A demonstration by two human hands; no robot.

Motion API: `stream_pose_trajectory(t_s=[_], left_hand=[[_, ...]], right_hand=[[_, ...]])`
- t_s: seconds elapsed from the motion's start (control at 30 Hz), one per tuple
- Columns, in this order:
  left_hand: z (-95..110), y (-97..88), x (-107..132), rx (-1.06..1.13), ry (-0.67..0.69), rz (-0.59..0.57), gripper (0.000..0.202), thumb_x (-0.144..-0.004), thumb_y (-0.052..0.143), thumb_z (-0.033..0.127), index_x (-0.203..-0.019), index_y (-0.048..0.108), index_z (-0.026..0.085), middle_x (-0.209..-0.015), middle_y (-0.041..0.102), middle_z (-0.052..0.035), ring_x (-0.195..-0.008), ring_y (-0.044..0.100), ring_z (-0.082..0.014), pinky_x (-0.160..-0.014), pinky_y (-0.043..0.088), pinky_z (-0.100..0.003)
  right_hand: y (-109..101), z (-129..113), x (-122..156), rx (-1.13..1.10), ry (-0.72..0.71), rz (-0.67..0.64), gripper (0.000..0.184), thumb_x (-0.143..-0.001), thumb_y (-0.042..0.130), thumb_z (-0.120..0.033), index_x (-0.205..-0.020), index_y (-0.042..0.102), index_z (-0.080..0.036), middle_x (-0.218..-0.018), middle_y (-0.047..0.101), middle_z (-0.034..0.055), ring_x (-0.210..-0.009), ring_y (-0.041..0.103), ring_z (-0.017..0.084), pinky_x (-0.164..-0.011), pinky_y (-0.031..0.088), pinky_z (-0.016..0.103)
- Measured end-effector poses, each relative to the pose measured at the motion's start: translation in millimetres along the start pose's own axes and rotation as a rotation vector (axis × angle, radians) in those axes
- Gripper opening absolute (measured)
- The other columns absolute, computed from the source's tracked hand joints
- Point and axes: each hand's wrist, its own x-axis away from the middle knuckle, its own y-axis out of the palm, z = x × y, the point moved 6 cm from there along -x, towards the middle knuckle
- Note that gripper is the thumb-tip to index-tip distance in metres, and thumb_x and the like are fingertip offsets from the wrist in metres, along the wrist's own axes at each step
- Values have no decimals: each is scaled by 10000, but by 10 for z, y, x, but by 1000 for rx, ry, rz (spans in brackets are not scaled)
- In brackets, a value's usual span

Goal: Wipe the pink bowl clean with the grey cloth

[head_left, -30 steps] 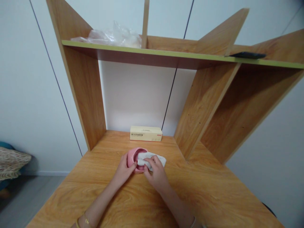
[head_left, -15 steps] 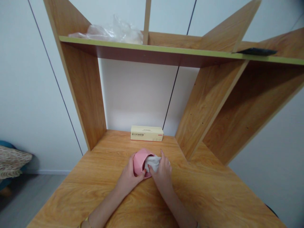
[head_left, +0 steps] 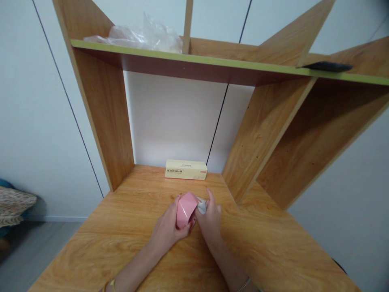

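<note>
My left hand [head_left: 168,227] grips a small pink bowl [head_left: 185,209], tipped on its side above the wooden desk [head_left: 267,247] so its underside faces me. Against the bowl's open side my right hand [head_left: 210,219] presses a white cloth [head_left: 201,206], its fingers closed round it; only a small corner of the cloth shows. Both hands meet at the desk's middle.
A long cream box [head_left: 186,169] lies at the back of the desk against the wall. Wooden uprights flank the desk bay. On the green-edged shelf [head_left: 194,61] above lie a clear plastic bag [head_left: 142,36] at left and a flat black object [head_left: 330,66] at right.
The bowl has been turned from lying nearly flat to standing on its side. My right hand has pushed the cloth deeper into it, so most of the cloth is now hidden.
</note>
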Motion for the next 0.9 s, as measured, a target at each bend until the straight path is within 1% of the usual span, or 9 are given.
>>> stream_pose_trajectory(t_s=[0.13,0.27,0.33,0.47,0.53,0.67,0.77,0.83,0.9], left_hand=[[16,-24,0,-21,4,-5,785,-659,611,328,-1347,263,183,-1320,440,-131,-1167,458,-275,-948,384,-382],[0,-13,3,-68,19,1,785,-673,595,345,-1350,250,149,-1331,424,-145,-1181,444,-273,-962,377,-376],[-25,-4,1,-80,23,5,783,-674,590,335,-1351,248,144,-1326,431,-148,-1176,451,-273,-962,378,-381],[-55,-11,1,-90,50,30,776,-680,580,326,-1359,240,172,-1317,447,-129,-1146,481,-267,-949,393,-376],[-39,-25,8,-106,77,39,775,-683,580,330,-1362,237,183,-1319,449,-117,-1145,482,-263,-948,397,-368],[22,-32,35,-149,153,7,773,-678,591,318,-1360,248,194,-1289,485,-104,-1138,490,-258,-942,405,-353],[5,-33,42,-152,174,-8,792,-681,595,315,-1371,220,209,-1288,484,-104,-1121,502,-259,-923,415,-359],[-68,-42,30,-119,128,8,822,-686,606,339,-1380,187,203,-1315,449,-122,-1144,479,-272,-933,401,-384],[-174,-50,14,-39,36,41,886,-678,629,378,-1388,132,192,-1319,431,-142,-1160,458,-284,-939,388,-418]], right_hand=[[34,-29,-13,67,-1,-71,645,-750,482,-283,-1329,239,-134,-876,655,77,-814,583,242,-748,332,337],[60,-15,-6,207,40,-144,626,-763,495,-286,-1327,270,-132,-845,666,85,-811,582,244,-734,288,341],[15,-55,-4,213,-19,-116,604,-782,482,-299,-1328,272,-147,-871,665,88,-818,573,238,-738,276,344],[-86,-157,7,188,-186,-29,556,-800,462,-324,-1303,306,-145,-1085,603,138,-895,531,244,-765,275,355],[-88,-160,3,191,-204,-20,574,-788,469,-306,-1310,295,-141,-1126,580,139,-905,519,248,-768,284,357],[-7,-83,-19,180,-153,-64,673,-733,486,-236,-1347,236,-122,-986,627,112,-867,531,249,-757,318,353],[47,-28,-6,71,-158,-84,687,-712,452,-189,-1359,227,-139,-904,644,79,-821,555,234,-751,353,351],[55,33,10,-18,-115,-60,671,-709,432,-182,-1355,254,-155,-871,648,67,-768,560,227,-728,384,352],[58,106,28,-116,-26,-21,650,-715,433,-201,-1346,286,-155,-873,647,76,-749,562,230,-706,415,357]])
